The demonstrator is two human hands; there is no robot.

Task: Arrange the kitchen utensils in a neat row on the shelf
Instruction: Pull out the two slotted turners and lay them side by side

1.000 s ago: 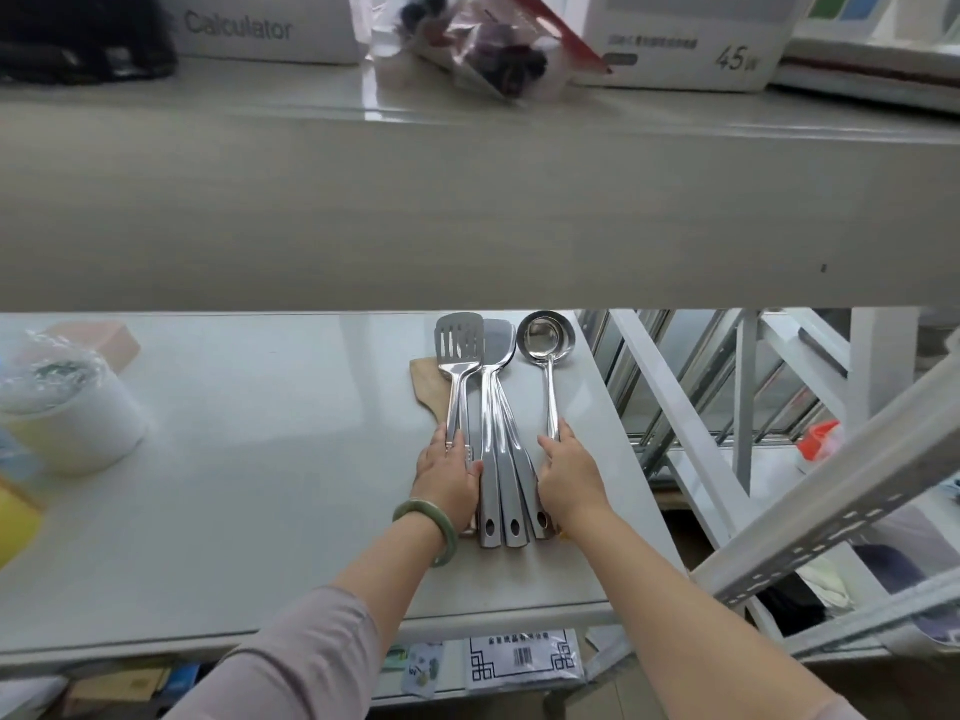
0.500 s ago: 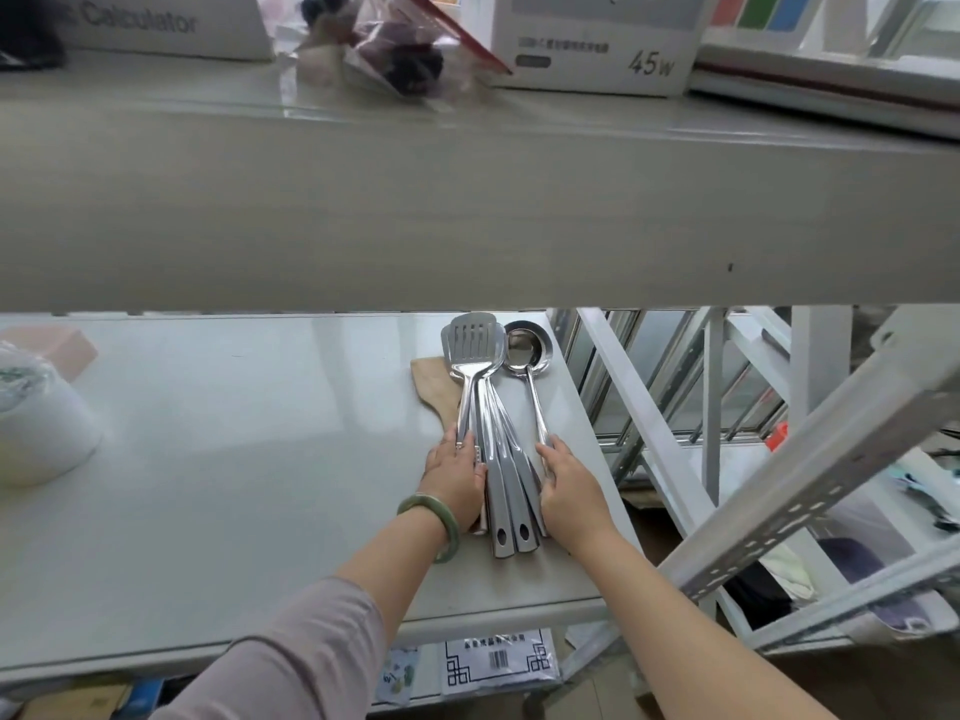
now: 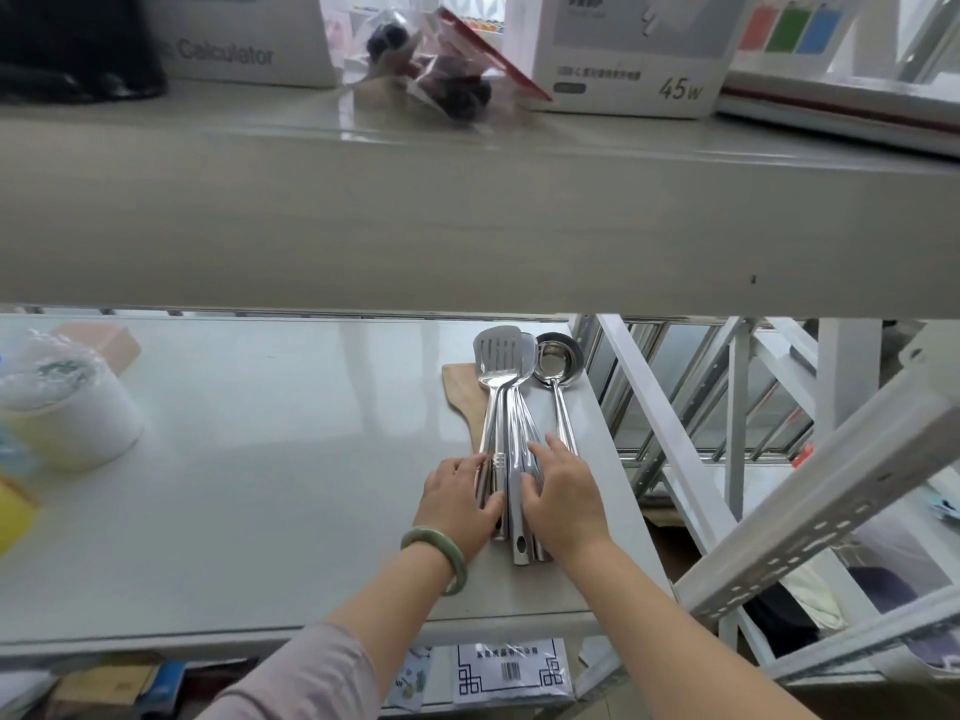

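Shop stockroom, white metal shelving (image 3: 810, 517), boxed goods (image 3: 631, 54)

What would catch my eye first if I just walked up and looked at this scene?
Probably the shiny metal utensils: a slotted spatula and a ladle lying bunched at the right end of the lower shelf, partly over a wooden board. Two bare hands press in on the handles, the left hand wearing a green bangle, the right hand opposite. Boxes sit on the shelf above.
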